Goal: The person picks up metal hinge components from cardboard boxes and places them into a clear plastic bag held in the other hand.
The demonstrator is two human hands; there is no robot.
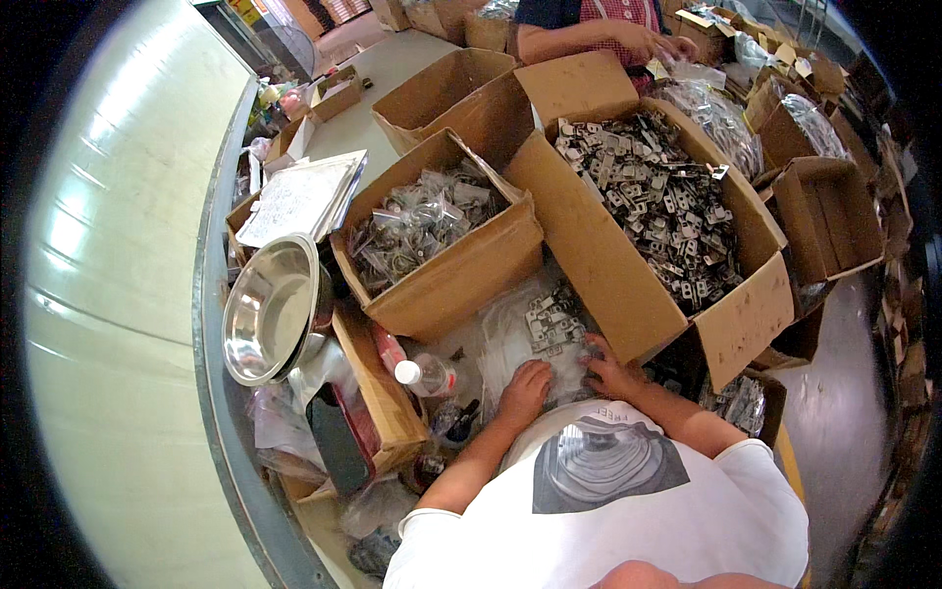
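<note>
My left hand (526, 387) rests at the near edge of a stack of clear plastic bags (502, 344), its fingers closed on the plastic. My right hand (610, 371) is beside it, fingers apart, at the bags' right edge and close to a small pile of flat metal brackets (551, 324). These brackets have holes and lie on the bags. Beyond my right hand stands a large open cardboard box (601, 270), filled with many similar metal brackets (657, 196). Whether a bracket is under my right fingers is hard to see.
A cardboard box (461, 280) of small bagged parts (422, 221) stands ahead. To the left are stacked steel bowls (270, 309), papers (299, 196), a white-capped plastic bottle (424, 376) and a dark phone-like slab (339, 442). Across the table, another person's hands (643, 41) work near plastic bags.
</note>
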